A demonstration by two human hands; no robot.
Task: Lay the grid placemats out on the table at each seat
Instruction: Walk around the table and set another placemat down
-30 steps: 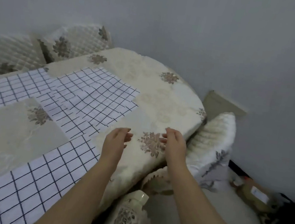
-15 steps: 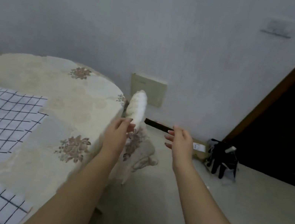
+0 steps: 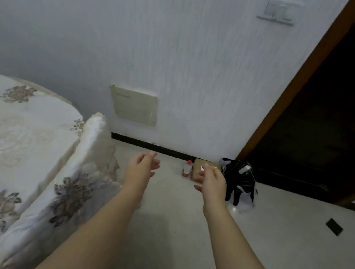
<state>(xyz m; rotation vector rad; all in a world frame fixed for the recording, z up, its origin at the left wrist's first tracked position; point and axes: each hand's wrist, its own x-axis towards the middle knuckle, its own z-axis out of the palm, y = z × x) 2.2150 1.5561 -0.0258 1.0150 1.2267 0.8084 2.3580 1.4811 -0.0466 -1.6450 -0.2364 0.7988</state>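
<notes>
Head view, looking forward and down past the right end of the table. Left hand (image 3: 141,168): extended over the floor, palm turned inward, fingers relaxed and slightly curved, holding nothing. Right hand (image 3: 210,178): extended alongside at about the same height, fingers loosely bent, also holding nothing. The two hands are apart and touch no object.

Table (image 3: 6,141): at the left of the scene, covered with a cream cloth bearing floral motifs; only its right portion shows. Grid placemats: their position cannot be told from this view; a small dark mark at the left frame edge is too small to identify.

Chair (image 3: 86,166): with a quilted floral cover, standing just beside the table's right edge, to the left of the left hand.

Far wall: a beige panel (image 3: 134,106) low down and a switch plate (image 3: 278,10) high up. At the foot of the wall, on the floor: a small bottle with a red cap (image 3: 186,168), a cardboard box (image 3: 206,164) partly hidden behind the right hand, and a black item with white parts (image 3: 239,182). Dark doorway with a brown frame (image 3: 297,84) at the right. A small dark object (image 3: 334,226) lies on the floor near it.
</notes>
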